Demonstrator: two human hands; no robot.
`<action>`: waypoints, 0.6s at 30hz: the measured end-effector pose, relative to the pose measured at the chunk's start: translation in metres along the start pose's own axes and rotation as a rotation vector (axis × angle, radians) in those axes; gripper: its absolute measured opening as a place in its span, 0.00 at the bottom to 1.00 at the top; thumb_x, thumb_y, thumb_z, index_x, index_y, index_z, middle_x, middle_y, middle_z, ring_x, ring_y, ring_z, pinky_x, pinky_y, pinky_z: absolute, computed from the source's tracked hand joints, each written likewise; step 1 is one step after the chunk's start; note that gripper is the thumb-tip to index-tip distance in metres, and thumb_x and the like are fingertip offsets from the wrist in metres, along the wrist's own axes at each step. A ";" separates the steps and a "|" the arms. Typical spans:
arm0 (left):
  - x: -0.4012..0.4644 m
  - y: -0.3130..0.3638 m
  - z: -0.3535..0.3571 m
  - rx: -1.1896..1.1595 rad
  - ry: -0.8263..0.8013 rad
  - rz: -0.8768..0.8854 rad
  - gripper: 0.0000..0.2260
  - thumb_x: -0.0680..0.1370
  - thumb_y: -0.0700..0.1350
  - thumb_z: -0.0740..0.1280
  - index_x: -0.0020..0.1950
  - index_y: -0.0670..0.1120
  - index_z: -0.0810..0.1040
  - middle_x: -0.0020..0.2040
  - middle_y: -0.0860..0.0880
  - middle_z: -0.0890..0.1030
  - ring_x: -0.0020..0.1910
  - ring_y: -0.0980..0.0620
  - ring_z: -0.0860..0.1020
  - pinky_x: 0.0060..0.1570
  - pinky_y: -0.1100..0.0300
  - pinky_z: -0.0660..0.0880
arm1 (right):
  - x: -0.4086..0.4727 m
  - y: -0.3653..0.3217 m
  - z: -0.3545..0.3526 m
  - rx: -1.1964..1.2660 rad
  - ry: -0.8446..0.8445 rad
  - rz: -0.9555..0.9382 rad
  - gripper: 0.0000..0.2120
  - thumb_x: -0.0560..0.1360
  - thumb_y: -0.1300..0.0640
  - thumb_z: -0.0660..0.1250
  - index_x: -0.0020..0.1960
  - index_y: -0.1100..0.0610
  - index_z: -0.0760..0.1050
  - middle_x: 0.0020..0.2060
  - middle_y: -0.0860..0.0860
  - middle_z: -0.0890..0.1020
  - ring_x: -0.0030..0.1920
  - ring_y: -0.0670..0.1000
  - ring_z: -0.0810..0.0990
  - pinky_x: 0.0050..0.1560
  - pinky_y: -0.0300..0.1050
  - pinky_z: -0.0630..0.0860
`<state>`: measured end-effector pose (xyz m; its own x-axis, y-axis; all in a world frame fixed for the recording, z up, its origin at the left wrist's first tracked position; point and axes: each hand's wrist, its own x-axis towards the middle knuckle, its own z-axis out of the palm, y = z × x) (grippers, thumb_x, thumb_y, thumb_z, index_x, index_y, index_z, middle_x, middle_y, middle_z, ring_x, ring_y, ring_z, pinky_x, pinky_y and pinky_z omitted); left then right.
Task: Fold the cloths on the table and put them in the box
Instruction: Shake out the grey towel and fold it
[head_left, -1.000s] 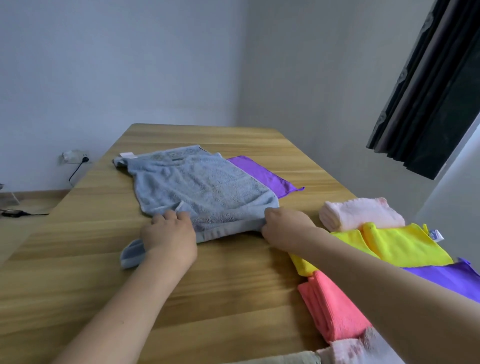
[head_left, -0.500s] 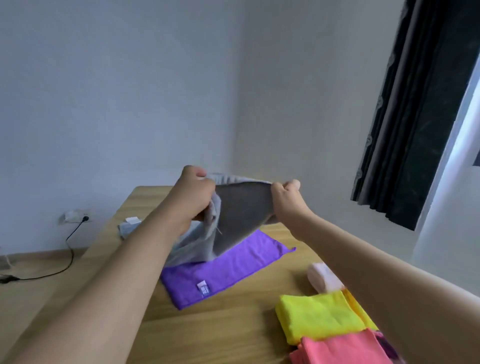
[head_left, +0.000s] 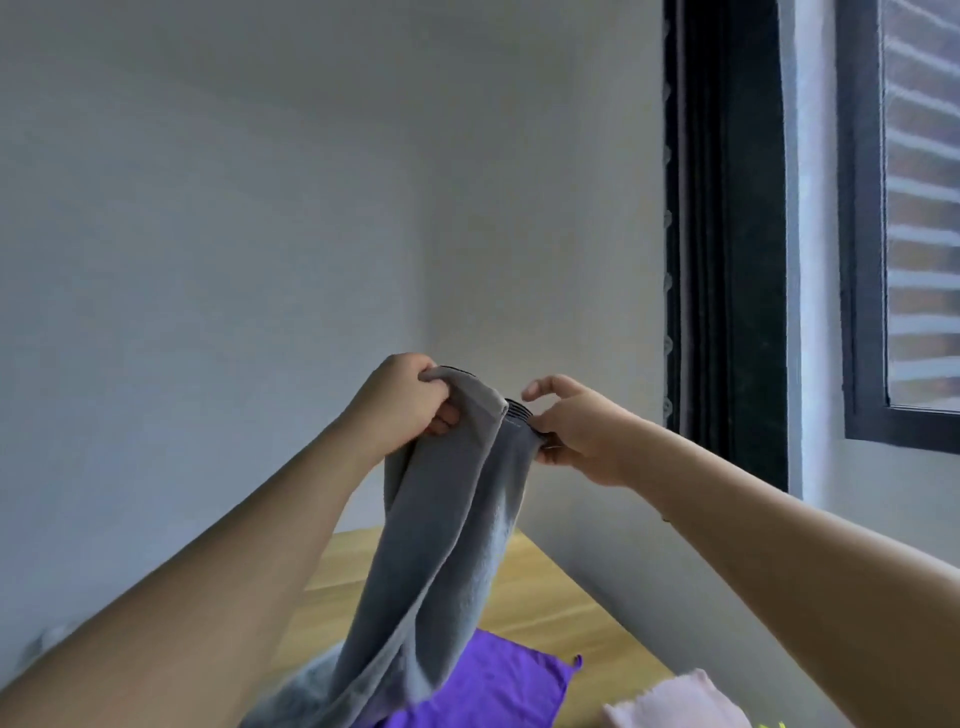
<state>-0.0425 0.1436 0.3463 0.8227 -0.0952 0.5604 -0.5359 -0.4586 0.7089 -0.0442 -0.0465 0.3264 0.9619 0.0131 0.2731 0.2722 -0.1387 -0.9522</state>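
A grey-blue cloth (head_left: 441, 561) hangs in the air in front of me, its lower end trailing down to the table. My left hand (head_left: 402, 405) grips its top edge with curled fingers. My right hand (head_left: 576, 431) pinches the other top corner between thumb and fingers, with its index finger lifted. The two hands are close together at the same height. A purple cloth (head_left: 493, 686) lies flat on the wooden table (head_left: 545, 597) under the hanging cloth. No box is in view.
A folded pale pink cloth (head_left: 675, 704) sits at the lower right on the table. A dark curtain (head_left: 727, 234) and a window (head_left: 914, 208) are on the right wall. The table's far corner meets the grey walls.
Both hands have raised the grey-blue cloth from the table high into the air and come closer together. The view has tilted up, so most of the table and the coloured cloths left view.
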 end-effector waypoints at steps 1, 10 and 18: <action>0.001 0.004 -0.001 0.061 0.001 0.032 0.08 0.76 0.38 0.59 0.39 0.43 0.74 0.34 0.44 0.84 0.36 0.45 0.83 0.43 0.52 0.80 | -0.002 -0.003 -0.001 0.016 -0.020 0.002 0.17 0.77 0.73 0.52 0.44 0.54 0.71 0.35 0.54 0.76 0.34 0.50 0.74 0.36 0.43 0.75; -0.005 0.022 -0.013 0.306 0.013 0.051 0.08 0.73 0.42 0.61 0.34 0.45 0.68 0.28 0.47 0.82 0.33 0.50 0.76 0.38 0.57 0.73 | -0.021 -0.018 0.002 0.053 -0.136 0.004 0.08 0.74 0.60 0.58 0.43 0.59 0.75 0.42 0.55 0.77 0.40 0.54 0.76 0.47 0.50 0.75; -0.006 0.039 -0.022 0.332 -0.152 -0.015 0.06 0.75 0.43 0.61 0.41 0.42 0.74 0.33 0.42 0.84 0.32 0.47 0.80 0.43 0.55 0.78 | -0.012 -0.031 0.015 -0.522 -0.021 -0.240 0.08 0.73 0.60 0.69 0.48 0.66 0.80 0.41 0.58 0.82 0.41 0.55 0.81 0.46 0.48 0.81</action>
<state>-0.0727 0.1458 0.3797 0.8623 -0.2052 0.4629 -0.4533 -0.7201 0.5252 -0.0635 -0.0278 0.3510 0.8767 0.1232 0.4651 0.4392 -0.5997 -0.6690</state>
